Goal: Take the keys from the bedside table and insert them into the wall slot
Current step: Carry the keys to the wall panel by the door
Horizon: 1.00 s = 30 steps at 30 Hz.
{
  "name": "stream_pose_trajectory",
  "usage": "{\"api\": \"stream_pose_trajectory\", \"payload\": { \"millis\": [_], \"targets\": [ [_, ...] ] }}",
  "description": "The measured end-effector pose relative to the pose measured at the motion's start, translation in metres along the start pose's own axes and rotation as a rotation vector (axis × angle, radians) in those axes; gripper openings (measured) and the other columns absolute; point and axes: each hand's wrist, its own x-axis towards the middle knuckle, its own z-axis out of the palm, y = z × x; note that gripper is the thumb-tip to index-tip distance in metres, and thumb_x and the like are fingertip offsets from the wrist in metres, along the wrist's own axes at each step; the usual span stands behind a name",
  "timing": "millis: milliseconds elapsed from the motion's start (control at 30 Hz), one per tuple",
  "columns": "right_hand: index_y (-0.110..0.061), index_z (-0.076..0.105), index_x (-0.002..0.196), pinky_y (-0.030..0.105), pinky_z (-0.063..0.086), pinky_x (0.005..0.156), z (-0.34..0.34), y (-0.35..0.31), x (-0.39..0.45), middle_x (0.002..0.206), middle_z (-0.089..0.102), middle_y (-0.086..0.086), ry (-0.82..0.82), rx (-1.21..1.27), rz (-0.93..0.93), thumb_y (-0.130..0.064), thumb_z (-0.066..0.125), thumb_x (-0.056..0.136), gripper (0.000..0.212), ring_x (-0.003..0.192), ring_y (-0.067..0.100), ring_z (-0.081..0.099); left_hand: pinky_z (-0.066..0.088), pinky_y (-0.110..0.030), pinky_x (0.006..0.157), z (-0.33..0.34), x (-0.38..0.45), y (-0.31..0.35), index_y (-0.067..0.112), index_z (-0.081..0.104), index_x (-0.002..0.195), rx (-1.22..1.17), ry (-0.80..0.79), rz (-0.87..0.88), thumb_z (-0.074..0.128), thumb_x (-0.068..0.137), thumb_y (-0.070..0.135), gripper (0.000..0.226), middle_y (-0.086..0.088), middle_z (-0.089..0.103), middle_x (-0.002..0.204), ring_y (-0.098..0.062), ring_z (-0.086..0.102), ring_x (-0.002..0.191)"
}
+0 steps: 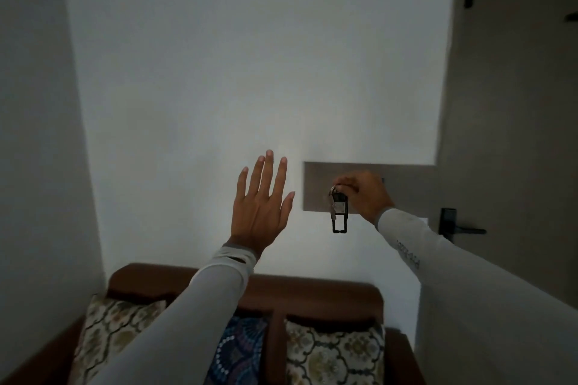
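My right hand [364, 194] pinches the ring of a bunch of keys [337, 208], which hangs with a black rectangular fob dangling below. The hand and keys are held against a grey wall panel [406, 194] on the white wall. The slot itself is hidden behind my fingers. My left hand [261, 209] is raised to the left of the panel, palm toward the wall, fingers spread and holding nothing. Both arms wear light grey sleeves.
A brown wooden sofa back [306, 291] with patterned cushions [334, 356] stands below against the wall. A dark door with a black handle [459, 228] is at the right. The room is dim.
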Motion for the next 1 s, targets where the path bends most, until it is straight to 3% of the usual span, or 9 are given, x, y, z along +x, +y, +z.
{"api": "stream_pose_trajectory", "payload": {
  "millis": [100, 200, 367, 500, 667, 767, 867, 1000],
  "targets": [
    [0.001, 0.075, 0.095, 0.032, 0.057, 0.085, -0.022, 0.041, 0.028, 0.098, 0.077, 0.018, 0.013, -0.033, 0.015, 0.003, 0.062, 0.089, 0.014, 0.089, 0.022, 0.069, 0.034, -0.06, 0.128, 0.047, 0.03, 0.028, 0.01, 0.031, 0.166, -0.031, 0.002, 0.031, 0.029, 0.11, 0.047, 0.067, -0.022, 0.028, 0.174, -0.038, 0.032, 0.16],
    [-0.005, 0.077, 0.089, 0.009, 0.05, 0.066, -0.038, 0.085, 0.061, 0.091, 0.078, 0.013, 0.068, -0.096, -0.019, 0.0, 0.066, 0.087, 0.012, 0.083, 0.019, 0.07, 0.038, -0.061, 0.126, 0.101, 0.063, 0.051, 0.009, 0.035, 0.165, -0.052, 0.02, 0.053, 0.029, 0.11, 0.047, 0.067, -0.024, 0.032, 0.172, -0.039, 0.035, 0.158],
    [-0.004, 0.078, 0.089, 0.024, 0.053, 0.082, -0.054, 0.16, 0.128, 0.091, 0.078, 0.013, 0.128, -0.214, -0.056, -0.003, 0.07, 0.086, 0.008, 0.087, 0.02, 0.069, 0.042, -0.061, 0.123, 0.193, 0.126, 0.074, 0.008, 0.037, 0.164, -0.074, 0.027, 0.049, 0.032, 0.11, 0.046, 0.066, -0.025, 0.034, 0.171, -0.04, 0.04, 0.156],
    [-0.003, 0.077, 0.093, 0.002, 0.044, 0.075, -0.063, 0.218, 0.185, 0.1, 0.076, 0.016, 0.157, -0.231, -0.012, -0.002, 0.069, 0.087, 0.01, 0.09, 0.019, 0.068, 0.042, -0.062, 0.123, 0.257, 0.18, 0.078, 0.007, 0.037, 0.163, -0.08, 0.049, 0.05, 0.034, 0.11, 0.046, 0.066, -0.026, 0.035, 0.17, -0.041, 0.04, 0.156],
    [-0.003, 0.077, 0.094, 0.002, 0.048, 0.071, -0.061, 0.269, 0.237, 0.1, 0.076, 0.017, 0.166, -0.193, -0.005, 0.002, 0.07, 0.085, 0.012, 0.086, 0.016, 0.068, 0.037, -0.061, 0.126, 0.321, 0.215, 0.083, 0.009, 0.032, 0.166, -0.071, 0.033, 0.054, 0.031, 0.111, 0.05, 0.069, -0.024, 0.03, 0.173, -0.04, 0.034, 0.159],
    [-0.003, 0.077, 0.093, 0.011, 0.05, 0.076, -0.058, 0.291, 0.259, 0.1, 0.076, 0.017, 0.168, -0.17, -0.02, 0.002, 0.07, 0.085, 0.012, 0.086, 0.018, 0.07, 0.039, -0.062, 0.125, 0.349, 0.227, 0.088, 0.008, 0.032, 0.165, -0.071, 0.03, 0.056, 0.031, 0.111, 0.05, 0.069, -0.024, 0.03, 0.173, -0.041, 0.035, 0.158],
    [-0.002, 0.077, 0.092, 0.0, 0.046, 0.068, -0.054, 0.311, 0.277, 0.098, 0.077, 0.016, 0.166, -0.143, -0.039, 0.003, 0.07, 0.085, 0.011, 0.079, 0.01, 0.068, 0.041, -0.063, 0.123, 0.372, 0.241, 0.095, 0.006, 0.035, 0.164, -0.052, 0.04, 0.067, 0.031, 0.111, 0.048, 0.068, -0.026, 0.034, 0.171, -0.042, 0.038, 0.157],
    [-0.003, 0.077, 0.093, -0.001, 0.044, 0.065, -0.051, 0.329, 0.297, 0.097, 0.078, 0.014, 0.165, -0.096, -0.081, 0.002, 0.07, 0.085, 0.011, 0.085, 0.016, 0.07, 0.039, -0.064, 0.124, 0.393, 0.263, 0.104, 0.005, 0.034, 0.164, -0.04, 0.069, 0.074, 0.032, 0.11, 0.045, 0.067, -0.026, 0.032, 0.171, -0.043, 0.035, 0.158]
  ]
}}
